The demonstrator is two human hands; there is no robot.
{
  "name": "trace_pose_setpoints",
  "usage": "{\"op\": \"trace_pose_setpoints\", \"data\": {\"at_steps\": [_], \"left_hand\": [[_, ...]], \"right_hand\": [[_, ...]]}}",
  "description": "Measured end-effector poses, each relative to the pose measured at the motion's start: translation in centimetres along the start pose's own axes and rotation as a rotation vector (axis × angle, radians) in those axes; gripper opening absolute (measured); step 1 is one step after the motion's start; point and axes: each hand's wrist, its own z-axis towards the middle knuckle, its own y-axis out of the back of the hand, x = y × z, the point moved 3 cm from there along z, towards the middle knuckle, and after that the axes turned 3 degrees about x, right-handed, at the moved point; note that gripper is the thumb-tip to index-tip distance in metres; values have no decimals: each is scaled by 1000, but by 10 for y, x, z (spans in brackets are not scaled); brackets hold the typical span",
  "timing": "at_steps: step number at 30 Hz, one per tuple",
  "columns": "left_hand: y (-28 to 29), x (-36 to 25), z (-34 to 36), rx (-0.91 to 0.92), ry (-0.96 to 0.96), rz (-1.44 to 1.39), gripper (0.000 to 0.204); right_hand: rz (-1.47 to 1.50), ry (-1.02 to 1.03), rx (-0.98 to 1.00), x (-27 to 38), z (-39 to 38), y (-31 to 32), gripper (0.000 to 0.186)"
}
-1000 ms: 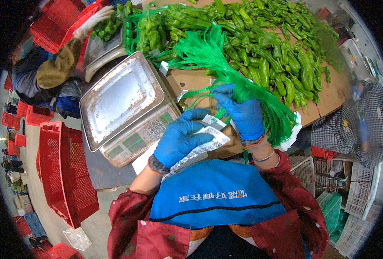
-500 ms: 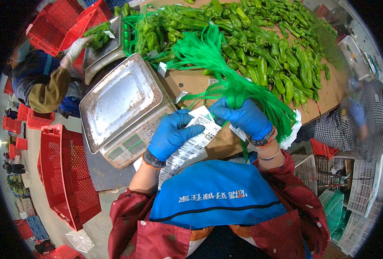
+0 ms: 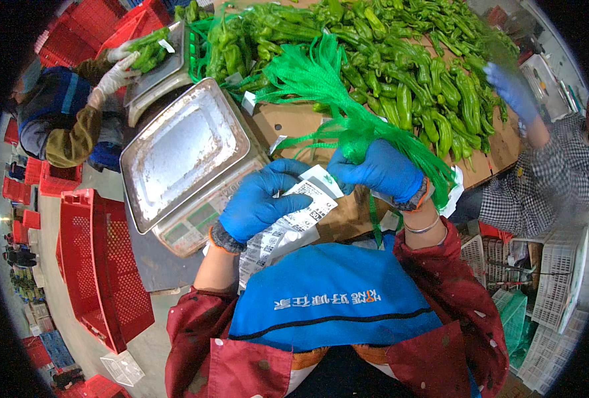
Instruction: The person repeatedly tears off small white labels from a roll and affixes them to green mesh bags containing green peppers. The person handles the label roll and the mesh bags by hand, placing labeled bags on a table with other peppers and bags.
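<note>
My left hand (image 3: pixel 258 205), in a blue glove, grips a strip of white printed labels (image 3: pixel 301 213) that hangs toward my apron. My right hand (image 3: pixel 377 169), also gloved in blue, has its fingers closed on a bundle of green mesh bags (image 3: pixel 317 76), just right of a small white label beside the strip's top. The bundle lies across the brown board (image 3: pixel 274 116), with long strands hanging past my right wrist. To the left of my left hand sits a scale (image 3: pixel 185 156) with a stained metal pan. Behind the bags spreads a heap of long green peppers (image 3: pixel 453 96).
A red crate (image 3: pixel 98 272) stands at the lower left. At the upper left a co-worker in white gloves (image 3: pixel 112 79) handles peppers over a second scale (image 3: pixel 165 69). Another person in checked sleeves (image 3: pixel 533 182) reaches from the right. White baskets (image 3: pixel 553 285) are stacked at the lower right.
My hands have shifted slightly, and a small label now shows between them. The right-hand co-worker's blue glove has risen toward the peppers. The left co-worker's hands came down to the scale.
</note>
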Motion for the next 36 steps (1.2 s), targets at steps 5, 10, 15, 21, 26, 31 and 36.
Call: {"op": "trace_pose_setpoints", "data": {"at_steps": [5,10,15,21,26,31,36], "left_hand": [[-4,8,3,25,231,-241,25],[-2,10,5,81,222,-261,28],[-3,12,5,120,242,-282,29],[-2,12,7,83,296,-324,25],[-1,10,8,47,249,-293,21],[0,15,9,-57,230,-54,21],[1,18,3,-71,286,-131,31]], "right_hand": [[-4,26,67,11,2,-5,15],[57,-74,124,15,2,-6,20],[102,-70,193,13,3,-8,19],[125,-74,218,9,6,-8,19],[-88,131,76,13,4,-14,22],[-276,86,-65,9,0,-18,22],[-156,-3,-84,7,1,-5,19]]}}
